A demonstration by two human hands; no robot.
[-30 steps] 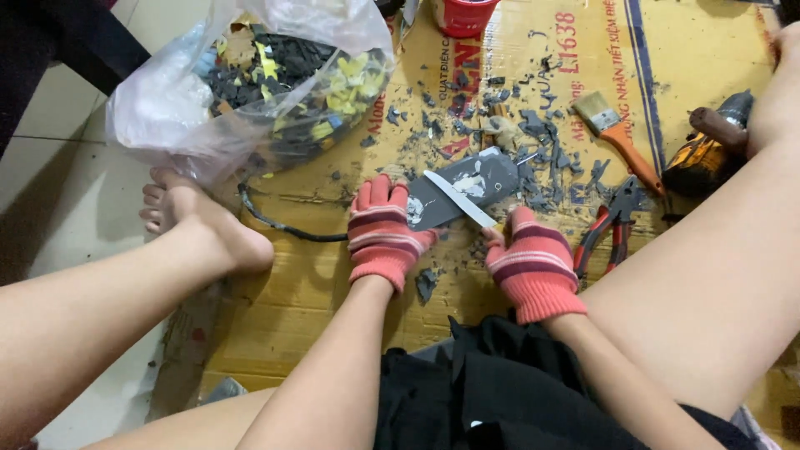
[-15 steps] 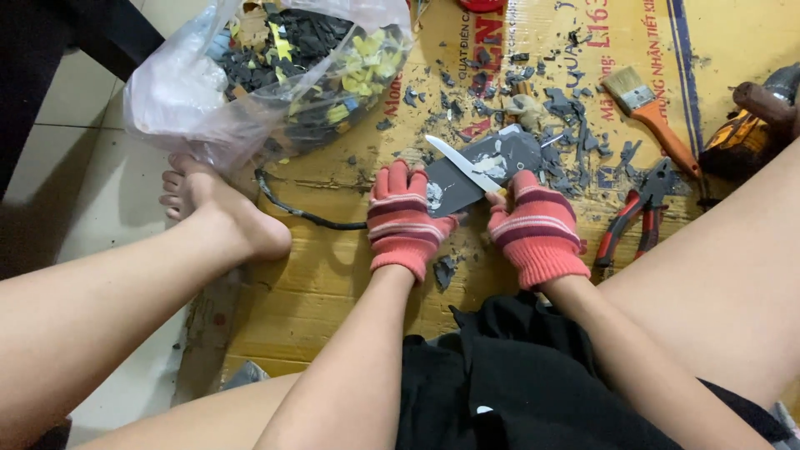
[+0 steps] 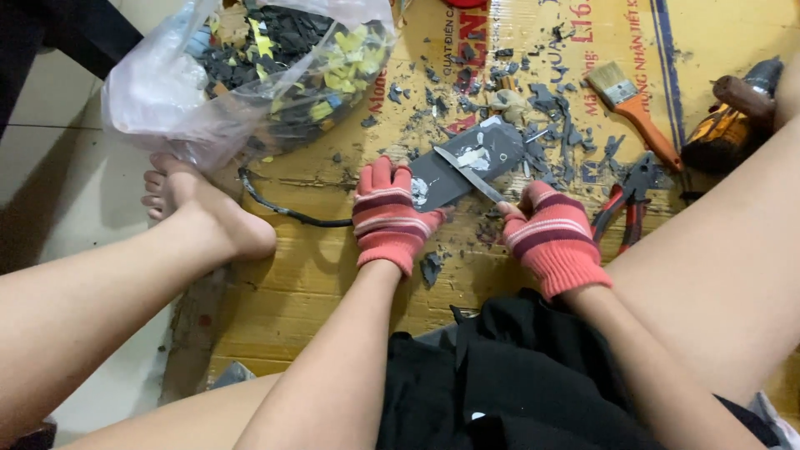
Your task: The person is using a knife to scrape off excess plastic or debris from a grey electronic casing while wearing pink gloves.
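Mid-frame on the cardboard (image 3: pixel 333 275), my left hand (image 3: pixel 387 218) has its fingers clamped on the dark flat slab (image 3: pixel 467 162); my right hand (image 3: pixel 552 237) grips the knife (image 3: pixel 471 175). I should scrape away from the holding fingers, blade low.

Both bare forearms reach forward and down from the bottom of the head view, running side by side and drawing a little closer toward the wrists. The left hand (image 3: pixel 387 218), in a red and pink striped knit glove, lies palm down with its fingers stretched forward and held together. The right hand (image 3: pixel 552 233), gloved alike, is curled into a closed fist, knuckles up, thumb side turned toward the left hand. The two hands sit near each other, apart.
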